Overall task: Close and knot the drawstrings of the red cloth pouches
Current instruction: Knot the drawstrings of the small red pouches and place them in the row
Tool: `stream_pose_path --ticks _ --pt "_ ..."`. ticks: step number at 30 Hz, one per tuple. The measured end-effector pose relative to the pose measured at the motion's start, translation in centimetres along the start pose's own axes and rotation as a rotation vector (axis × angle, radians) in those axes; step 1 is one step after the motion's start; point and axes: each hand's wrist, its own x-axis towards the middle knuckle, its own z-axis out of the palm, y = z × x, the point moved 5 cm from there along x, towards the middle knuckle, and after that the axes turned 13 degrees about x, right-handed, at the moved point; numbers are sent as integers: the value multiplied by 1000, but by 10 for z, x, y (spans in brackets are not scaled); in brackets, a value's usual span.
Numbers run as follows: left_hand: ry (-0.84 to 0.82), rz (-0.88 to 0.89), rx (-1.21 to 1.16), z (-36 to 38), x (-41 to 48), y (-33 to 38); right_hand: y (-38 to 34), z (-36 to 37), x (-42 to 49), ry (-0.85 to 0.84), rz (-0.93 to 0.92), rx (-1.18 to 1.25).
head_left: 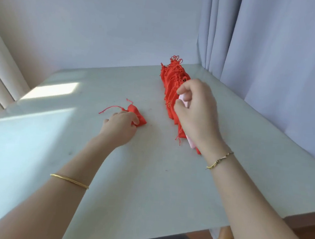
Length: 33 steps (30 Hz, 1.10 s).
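A single red cloth pouch (134, 112) lies on the pale table (148, 175) left of centre, its drawstring ends trailing out to the left and up. My left hand (119, 128) rests on it, fingertips pressing its near edge. A long row of several red pouches (172, 80) stretches from the back of the table toward me on the right. My right hand (195, 111) hovers over the near half of that row, fingers curled around a pale pink object (184, 99) whose lower end shows beneath the wrist. The hand hides part of the row.
A white wall stands behind the table and a blue-grey curtain (273, 53) hangs along its right side. A sunlit patch (50, 91) falls on the left of the tabletop. The table's near edge runs across the bottom, with wooden floor below it.
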Motion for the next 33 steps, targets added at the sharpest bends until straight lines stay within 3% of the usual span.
stream_pose_path --ticks 4,7,12,17,22,26,29,33 --pt "24 12 -205 -16 -8 -9 6 65 13 -367 85 -93" --pt "136 6 -196 -22 -3 -24 22 96 13 -570 177 -242" --pt "27 33 -68 7 15 -35 57 125 11 -663 191 -296" --pt "73 16 -68 10 23 -39 71 147 14 -799 129 -297" --pt "127 32 -193 2 16 -47 80 148 14 -688 98 -213" --pt "133 -46 -492 -11 9 -58 77 139 18 -526 228 87" --pt "187 -48 -409 -24 2 -67 72 134 18 -483 271 174" --pt "263 -67 -286 -40 -3 -77 62 126 21 -438 171 110"
